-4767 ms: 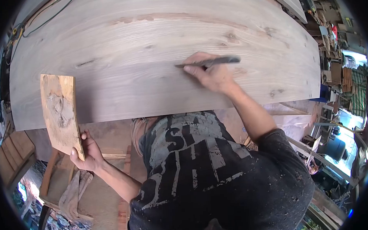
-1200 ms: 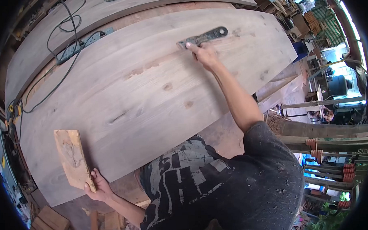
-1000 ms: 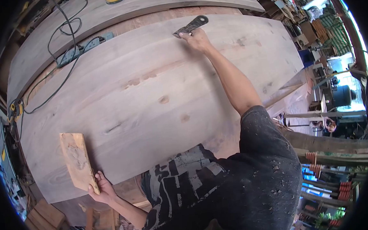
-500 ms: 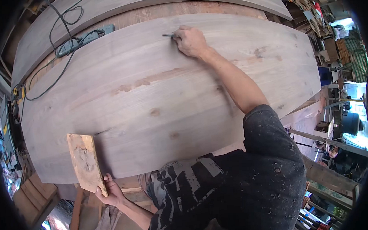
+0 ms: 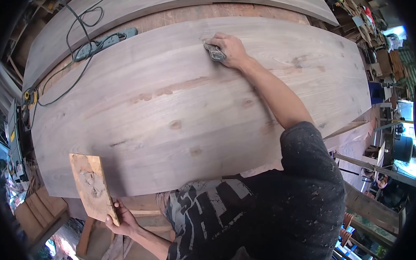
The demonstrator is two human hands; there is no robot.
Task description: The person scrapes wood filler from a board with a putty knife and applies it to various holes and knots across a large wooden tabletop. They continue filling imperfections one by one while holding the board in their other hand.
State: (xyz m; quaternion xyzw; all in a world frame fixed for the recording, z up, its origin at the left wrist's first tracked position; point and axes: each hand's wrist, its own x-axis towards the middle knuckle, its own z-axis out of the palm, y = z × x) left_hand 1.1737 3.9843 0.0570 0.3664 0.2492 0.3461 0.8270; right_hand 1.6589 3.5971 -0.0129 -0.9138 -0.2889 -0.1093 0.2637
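A wide pale wooden panel (image 5: 236,147) lies flat in front of me, with brown filler smears, knots and a short dark crack on it. Near its far edge, my right hand (image 5: 231,50) is closed around a small flat putty knife (image 5: 215,52), dark and crusted with residue, held at the panel surface. My left hand (image 5: 122,220) pinches the lower corner of a thin wooden board (image 5: 82,175), tilted up beside the panel's near left edge. A lump of greyish-brown putty (image 5: 94,185) sits on that board.
Behind the panel, a power strip (image 5: 106,43) with dark looping cables (image 5: 78,79) lies before another long wooden slab (image 5: 156,6). Stacked wood pieces (image 5: 41,210) stand at lower left. Clutter and timber line the right side.
My right hand has shifted slightly right and turned, so the putty knife's flat face now shows. The left hand with the board has moved a little left and down. The view has shifted slightly.
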